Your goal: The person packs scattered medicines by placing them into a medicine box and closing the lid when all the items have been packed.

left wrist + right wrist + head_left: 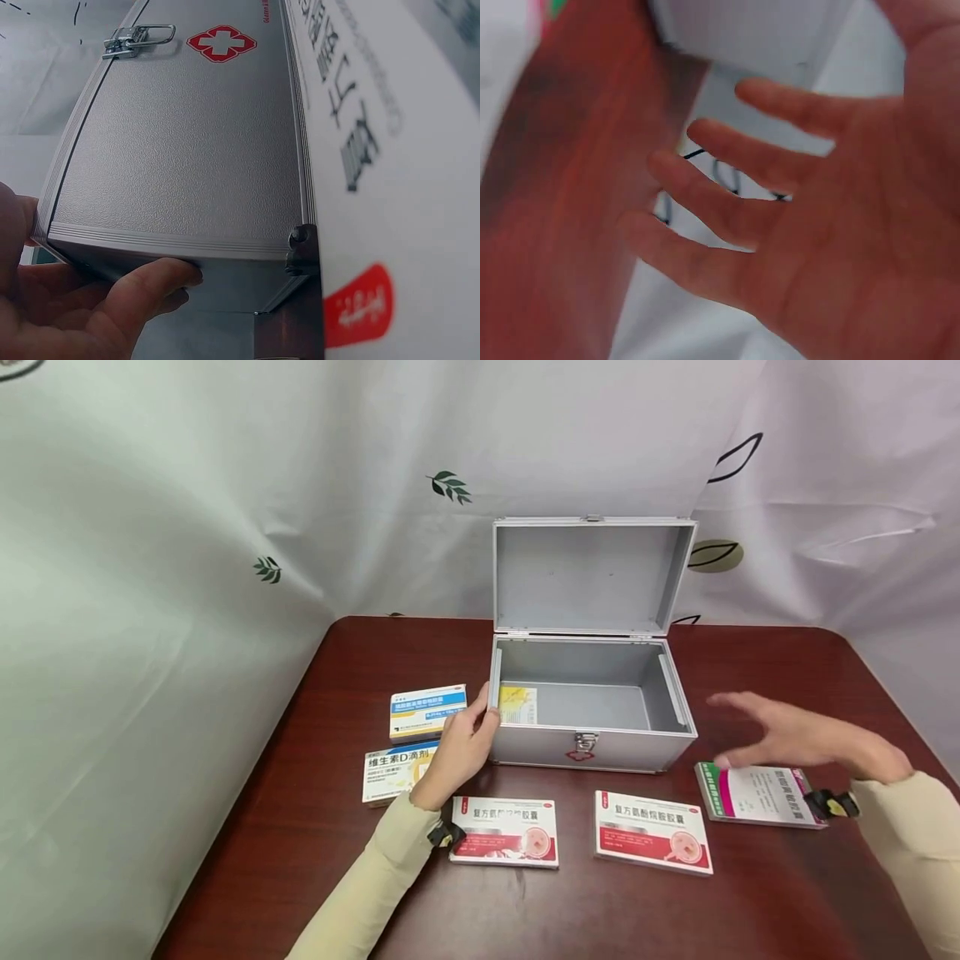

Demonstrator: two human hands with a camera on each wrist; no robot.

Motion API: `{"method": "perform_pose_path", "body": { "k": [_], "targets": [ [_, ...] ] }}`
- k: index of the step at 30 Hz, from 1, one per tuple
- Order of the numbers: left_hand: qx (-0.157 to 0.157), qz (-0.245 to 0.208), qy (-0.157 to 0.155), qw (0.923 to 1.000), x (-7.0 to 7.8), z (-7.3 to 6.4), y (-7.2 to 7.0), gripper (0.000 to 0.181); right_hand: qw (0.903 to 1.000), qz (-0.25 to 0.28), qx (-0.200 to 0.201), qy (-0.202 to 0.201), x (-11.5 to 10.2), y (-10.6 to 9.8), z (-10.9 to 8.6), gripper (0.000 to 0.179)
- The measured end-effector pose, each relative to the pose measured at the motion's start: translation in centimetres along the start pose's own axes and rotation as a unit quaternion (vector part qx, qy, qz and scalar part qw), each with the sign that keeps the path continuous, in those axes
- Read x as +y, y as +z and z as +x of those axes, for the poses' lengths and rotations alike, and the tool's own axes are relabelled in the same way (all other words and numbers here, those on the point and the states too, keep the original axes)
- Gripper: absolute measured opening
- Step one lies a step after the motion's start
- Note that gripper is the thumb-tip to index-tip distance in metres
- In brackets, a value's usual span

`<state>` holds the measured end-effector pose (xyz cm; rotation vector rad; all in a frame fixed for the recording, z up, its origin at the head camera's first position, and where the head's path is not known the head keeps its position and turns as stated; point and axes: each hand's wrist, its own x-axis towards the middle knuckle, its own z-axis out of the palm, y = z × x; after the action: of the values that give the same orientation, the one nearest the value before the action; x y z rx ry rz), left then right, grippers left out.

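Observation:
A silver metal first-aid case [588, 747] stands on the table with its lid [592, 581] raised. My left hand [461, 747] holds the case by its left end, near the front corner; the left wrist view shows digits against its end wall and at the rim. Inside the case, at the left, lies a yellow-and-white medicine box [517, 704]. My right hand [795, 735] is in the air to the right of the case, fingers spread and palm bare. Below it on the table lies a green, white and magenta medicine box [757, 793], partly covered by the wrist.
Two red-and-white medicine boxes lie in front of the case, one at left [506, 843] and one at right [652, 839]. A blue-and-white box [420, 706] and a vitamin D drops box [390, 772] lie left of it. A pale curtain [360, 485] hangs behind the table.

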<state>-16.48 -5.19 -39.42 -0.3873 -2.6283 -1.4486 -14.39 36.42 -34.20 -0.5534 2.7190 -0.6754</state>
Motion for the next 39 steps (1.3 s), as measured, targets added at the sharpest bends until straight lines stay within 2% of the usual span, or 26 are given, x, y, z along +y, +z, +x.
{"method": "perform_pose_path", "body": {
  "k": [3, 6, 10, 15, 21, 27, 32, 39],
  "targets": [
    [0.001, 0.001, -0.002, 1.0000, 0.0, 0.0, 0.0, 0.048, 0.9992, 0.005, -0.038, 0.007, 0.7, 1.1, -1.3, 0.094],
    [-0.001, 0.002, -0.005, 1.0000, 0.0, 0.0, 0.0, 0.048, 0.9971, -0.002, -0.071, 0.029, 1.1, 2.1, -2.2, 0.098],
    [-0.004, -0.001, -0.007, 1.0000, -0.1, -0.2, 0.0, 0.049, 0.9937, -0.022, -0.093, 0.059, 1.5, 3.5, -2.8, 0.101],
    [-0.004, -0.006, -0.003, 1.0000, -0.1, -0.3, 0.0, 0.050, 0.9925, -0.058, -0.077, 0.075, 1.9, 4.9, -3.3, 0.102],
    [-0.011, -0.012, -0.010, 0.9998, -0.1, -0.4, -0.2, 0.049, 0.9881, -0.110, -0.053, 0.094, 1.8, 5.7, -3.0, 0.095],
    [-0.010, -0.016, -0.006, 0.9998, -0.1, -0.3, -0.2, 0.049, 0.9877, -0.131, -0.032, 0.080, 1.8, 5.4, -2.6, 0.088],
    [-0.006, -0.011, -0.003, 0.9999, 0.0, -0.2, -0.1, 0.049, 0.9899, -0.108, -0.035, 0.085, 1.7, 4.7, -2.3, 0.092],
    [-0.010, -0.013, -0.003, 0.9999, 0.0, -0.2, 0.0, 0.049, 0.9896, -0.114, -0.013, 0.087, 1.4, 1.5, -1.7, 0.100]
  ]
}}
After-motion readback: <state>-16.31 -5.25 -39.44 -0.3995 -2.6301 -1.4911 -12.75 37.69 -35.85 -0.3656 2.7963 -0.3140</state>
